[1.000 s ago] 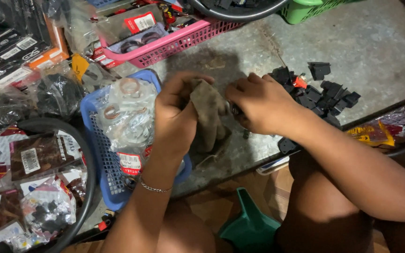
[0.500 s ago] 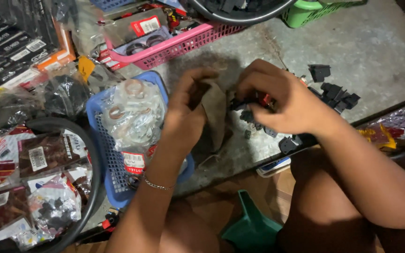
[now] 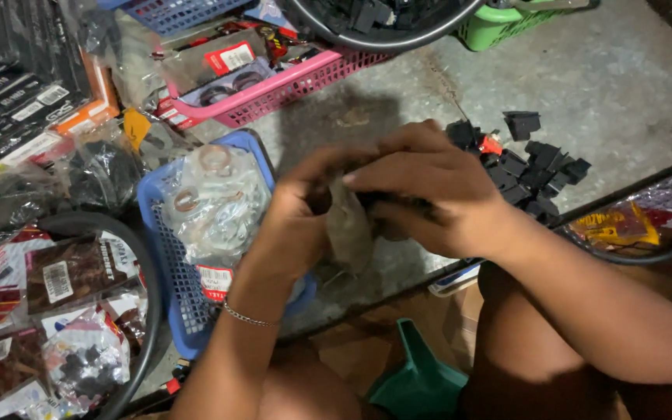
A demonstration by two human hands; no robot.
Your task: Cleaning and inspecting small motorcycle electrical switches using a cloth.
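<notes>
You look down through a single camera worn on your head, tilted steeply onto a grey concrete work surface (image 3: 624, 85) and your own knees below it. It sits close: your left hand (image 3: 293, 225) and right hand (image 3: 437, 190) fill the centre. The view faces forward across the surface, so a pink plastic mesh basket (image 3: 274, 89) lies at the top edge. No second view shares this scene.

A worn grey concrete floor (image 3: 616, 85) with stains fills the middle and the right side. On it stand a pink plastic lattice basket (image 3: 274, 89), a blue plastic lattice basket (image 3: 166, 264) and a green plastic basket (image 3: 507, 19). The light is dim and soft.
</notes>
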